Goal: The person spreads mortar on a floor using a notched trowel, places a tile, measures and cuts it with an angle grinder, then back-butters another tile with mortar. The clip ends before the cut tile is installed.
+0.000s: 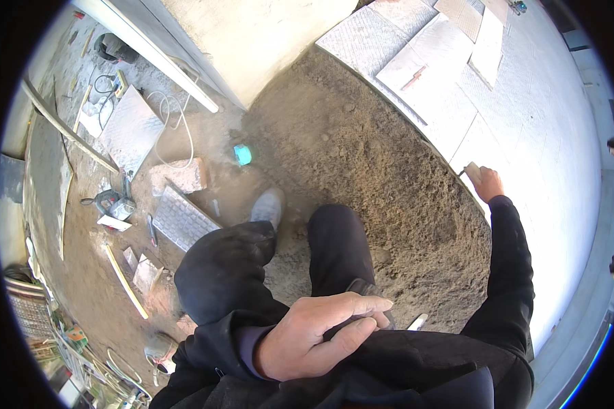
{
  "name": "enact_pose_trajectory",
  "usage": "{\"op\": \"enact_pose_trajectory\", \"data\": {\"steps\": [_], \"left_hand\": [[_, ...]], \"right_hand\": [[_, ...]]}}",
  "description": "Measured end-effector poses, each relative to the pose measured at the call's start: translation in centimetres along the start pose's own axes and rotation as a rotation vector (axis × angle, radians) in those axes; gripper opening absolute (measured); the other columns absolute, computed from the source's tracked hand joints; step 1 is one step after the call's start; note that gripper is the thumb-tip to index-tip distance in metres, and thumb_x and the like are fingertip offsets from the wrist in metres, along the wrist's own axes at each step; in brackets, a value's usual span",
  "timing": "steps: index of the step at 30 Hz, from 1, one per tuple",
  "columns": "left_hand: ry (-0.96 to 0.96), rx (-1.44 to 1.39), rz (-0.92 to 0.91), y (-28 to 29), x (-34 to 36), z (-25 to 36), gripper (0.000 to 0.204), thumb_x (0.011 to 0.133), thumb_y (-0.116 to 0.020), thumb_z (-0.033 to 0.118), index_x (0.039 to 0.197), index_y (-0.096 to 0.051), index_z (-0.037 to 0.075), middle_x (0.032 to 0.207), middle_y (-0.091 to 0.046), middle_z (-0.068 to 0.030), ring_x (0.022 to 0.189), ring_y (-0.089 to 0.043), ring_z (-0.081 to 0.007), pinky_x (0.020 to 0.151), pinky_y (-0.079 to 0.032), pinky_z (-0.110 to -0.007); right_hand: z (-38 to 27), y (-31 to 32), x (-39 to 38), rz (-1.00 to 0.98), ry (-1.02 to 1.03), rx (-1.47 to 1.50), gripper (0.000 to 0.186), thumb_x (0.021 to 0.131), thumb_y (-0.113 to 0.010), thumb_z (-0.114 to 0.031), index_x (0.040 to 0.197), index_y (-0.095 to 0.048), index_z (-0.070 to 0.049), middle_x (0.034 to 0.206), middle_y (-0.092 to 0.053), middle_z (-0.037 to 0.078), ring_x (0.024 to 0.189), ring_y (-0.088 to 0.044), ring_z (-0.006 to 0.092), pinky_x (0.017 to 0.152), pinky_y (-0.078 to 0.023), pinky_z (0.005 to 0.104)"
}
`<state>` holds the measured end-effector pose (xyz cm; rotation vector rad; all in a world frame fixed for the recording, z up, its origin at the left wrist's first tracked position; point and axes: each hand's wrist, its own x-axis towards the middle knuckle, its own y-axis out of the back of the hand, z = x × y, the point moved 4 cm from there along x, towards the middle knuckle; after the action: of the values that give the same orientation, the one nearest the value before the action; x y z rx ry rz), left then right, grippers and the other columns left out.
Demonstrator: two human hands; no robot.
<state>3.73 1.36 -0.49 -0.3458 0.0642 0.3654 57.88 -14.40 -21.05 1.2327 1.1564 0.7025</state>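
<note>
My right hand is closed at the edge of the pale floor tiles, beside the brown loose soil. A small dark tip pokes out from its fingers at the tile edge; what it belongs to is mostly hidden. Over my lap lies my left hand, its fingers stretched out and thumb a little apart, holding nothing that shows. A red, pen-like stick rests on a loose tile that overlaps the laid ones.
Left of my shoe lie a turquoise object, a brick, a ridged tile piece and a power tool. A larger tile and a pale hose or cable are farther off. A bucket stands lower left.
</note>
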Motion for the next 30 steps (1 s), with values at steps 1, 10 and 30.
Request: {"op": "enact_pose_trajectory", "data": {"steps": [1,10,30], "left_hand": [[0.004,0.001,-0.021,0.2,0.4,-0.2,0.032,0.107,-0.062,0.009,0.135,-0.064,-0.006,0.109,-0.078,-0.0173,0.100,-0.078,-0.0281,0.090,-0.060,-0.034],[0.044,-0.097,0.009,4.4,1.6,0.2,0.034,0.104,-0.064,0.005,0.137,-0.064,-0.005,0.111,-0.077,-0.0178,0.100,-0.077,-0.0277,0.091,-0.059,-0.033],[0.168,-0.372,0.136,7.0,3.9,-0.6,0.030,0.110,-0.058,0.008,0.137,-0.066,-0.002,0.112,-0.077,-0.0113,0.106,-0.072,-0.0156,0.094,-0.055,-0.028]], "right_hand": [[-1.4,1.1,1.5,0.003,-0.092,0.048,0.049,0.105,-0.060,-0.054,0.120,-0.071,-0.008,0.098,-0.076,0.024,0.090,-0.076,0.0364,0.091,-0.059,0.0488],[-19.4,5.5,28.3,0.155,-0.001,0.134,0.066,0.102,-0.059,-0.058,0.094,-0.074,0.006,0.092,-0.073,0.032,0.091,-0.072,0.0469,0.085,-0.056,0.0524],[-18.8,1.6,37.0,-0.093,0.002,-0.045,0.046,0.107,-0.049,-0.059,0.120,-0.072,-0.022,0.101,-0.074,0.026,0.100,-0.071,0.0469,0.091,-0.054,0.0564]]}}
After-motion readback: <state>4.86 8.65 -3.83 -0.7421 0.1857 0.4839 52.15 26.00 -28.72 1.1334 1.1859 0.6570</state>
